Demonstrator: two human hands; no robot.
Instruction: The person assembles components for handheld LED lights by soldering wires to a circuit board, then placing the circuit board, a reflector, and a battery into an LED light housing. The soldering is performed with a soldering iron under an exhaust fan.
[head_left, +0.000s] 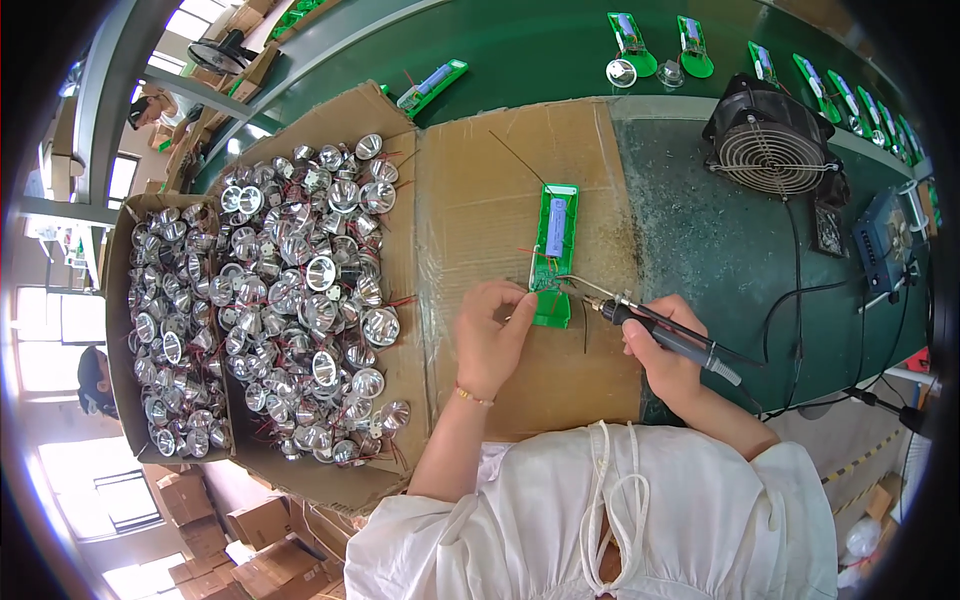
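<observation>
Gripping soldering iron (668, 336), right hand (662, 358) (left hand (490, 335) steadying green board (553, 254))

Circuit board (553, 250) lies on cardboard sheet (510, 170), centre | box of reflector cups (300, 290) to its left | fan (772, 145) to its right, behind | soldering station (885, 240) far right | more boards (690, 45) on the belt behind.
</observation>
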